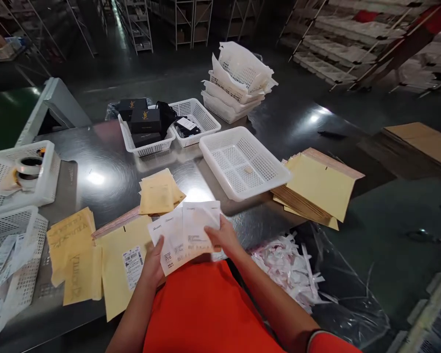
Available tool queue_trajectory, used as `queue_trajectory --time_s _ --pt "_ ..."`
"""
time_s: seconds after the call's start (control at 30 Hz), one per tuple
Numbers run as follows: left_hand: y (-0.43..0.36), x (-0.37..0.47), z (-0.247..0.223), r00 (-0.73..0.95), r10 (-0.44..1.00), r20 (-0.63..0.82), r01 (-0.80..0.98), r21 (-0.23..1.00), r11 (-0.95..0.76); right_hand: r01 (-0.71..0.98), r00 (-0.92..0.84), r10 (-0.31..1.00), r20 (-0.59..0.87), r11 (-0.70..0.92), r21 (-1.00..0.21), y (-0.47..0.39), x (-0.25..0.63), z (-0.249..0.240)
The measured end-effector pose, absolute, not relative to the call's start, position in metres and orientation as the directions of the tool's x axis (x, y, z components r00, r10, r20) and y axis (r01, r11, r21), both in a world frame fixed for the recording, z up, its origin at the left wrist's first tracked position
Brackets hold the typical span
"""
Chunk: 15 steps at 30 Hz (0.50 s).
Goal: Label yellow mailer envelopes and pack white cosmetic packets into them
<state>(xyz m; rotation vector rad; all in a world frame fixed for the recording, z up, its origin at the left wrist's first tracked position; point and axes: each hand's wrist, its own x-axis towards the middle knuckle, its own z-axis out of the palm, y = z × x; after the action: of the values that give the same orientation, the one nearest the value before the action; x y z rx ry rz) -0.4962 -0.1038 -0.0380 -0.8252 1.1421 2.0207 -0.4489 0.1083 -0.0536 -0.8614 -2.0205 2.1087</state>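
My left hand (155, 259) grips the lower left of fanned, flat white printed packets (171, 240), thumb on top. My right hand (226, 238) pinches the right edge of another white printed packet (199, 219), which overlaps them. Both hands are close to my body, over the table's front edge. Just behind the packets lies a small stack of yellow padded envelopes (157, 196). Left of my left hand, a larger pale yellow mailer (112, 250) carries a white barcode label (133, 264). The packets' fine print is too small to read.
A shallow white basket (242, 189) holds one small beige piece. Black boxes (146, 120) fill another basket; stacked baskets (238, 83) stand behind. Mailers (316, 181) lie right, brown envelopes (71, 250) left. A tape basket (47, 191) and strip-filled bag (286, 267) flank me.
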Motion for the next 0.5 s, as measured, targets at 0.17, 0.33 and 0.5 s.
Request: queue_trajectory --time_s 0.17,0.33,0.5 --pt "-0.101 -0.493 -0.035 -0.648 0.072 -0.758 -0.736 0.599 -0.316 0.311 -0.798 0.512 -0.317 -0.101 -0.945 0.106 -0.452 -0.054" --pt "-0.112 -0.498 -0.031 -0.644 0.007 -0.765 -0.736 0.617 -0.279 0.208 -0.783 0.529 -0.326 -0.271 -0.940 0.146 -0.458 -0.034" --pt "-0.107 -0.499 -0.039 -0.623 0.140 -0.770 -0.775 0.583 -0.242 0.385 -0.868 0.305 -0.391 -0.082 -0.919 0.103 -0.455 -0.048"
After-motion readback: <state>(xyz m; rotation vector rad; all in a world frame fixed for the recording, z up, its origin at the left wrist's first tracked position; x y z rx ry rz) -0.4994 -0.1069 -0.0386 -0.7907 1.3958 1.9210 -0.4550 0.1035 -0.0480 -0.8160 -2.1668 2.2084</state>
